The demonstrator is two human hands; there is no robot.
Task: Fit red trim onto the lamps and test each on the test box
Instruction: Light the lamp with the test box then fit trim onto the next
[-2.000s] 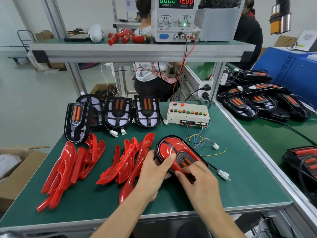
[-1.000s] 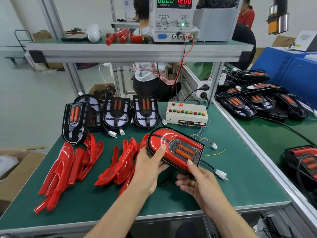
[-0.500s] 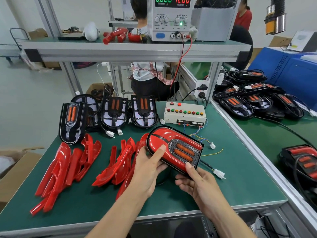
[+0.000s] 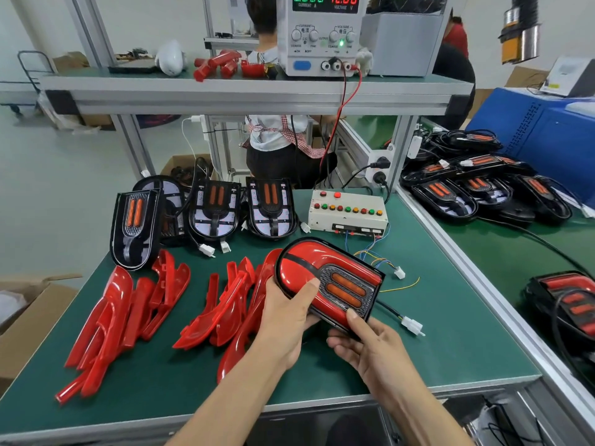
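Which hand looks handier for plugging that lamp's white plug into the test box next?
Probably the right hand. The plug lies just to its right on the table, and the test box stands on that side too. The left hand grips the lamp and can steady it.

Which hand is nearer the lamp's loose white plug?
Right. The right hand sits just left of the white plug; the left hand is farther left, beyond the lamp.

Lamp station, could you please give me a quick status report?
Both hands, left hand and right hand, grip the trimmed lamp above the bench. Its plug lies loose, not connected to the test box. Nothing blocking.
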